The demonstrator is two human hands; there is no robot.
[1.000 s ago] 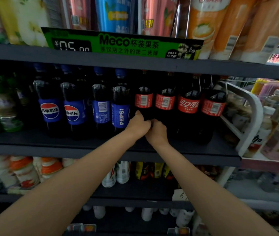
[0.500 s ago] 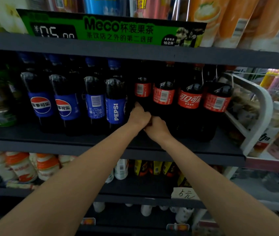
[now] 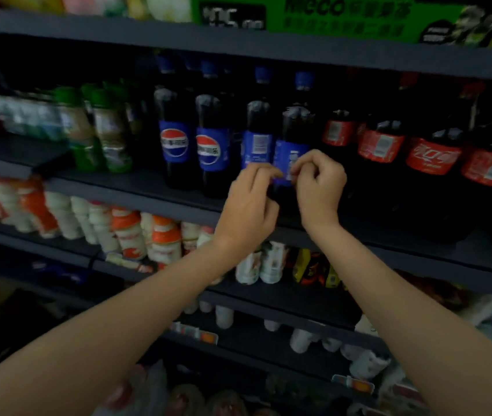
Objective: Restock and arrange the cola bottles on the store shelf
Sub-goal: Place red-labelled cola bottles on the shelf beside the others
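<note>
Dark cola bottles stand in a row on the grey shelf: blue-labelled Pepsi bottles on the left and red-labelled cola bottles on the right. Both of my hands are on the rightmost Pepsi bottle, at the lower part of its label. My left hand curls its fingers round the bottle's left side. My right hand pinches its right side with bent fingers. The bottle stands upright on the shelf, and its base is hidden behind my hands.
Green-capped drink bottles stand left of the Pepsi row. White and orange bottles fill the shelf below. A green price sign hangs on the shelf edge above, close over the bottle caps.
My hands have left the red-labelled cola bottle and moved left onto the rightmost Pepsi bottle. The view has swung left and tilted.
</note>
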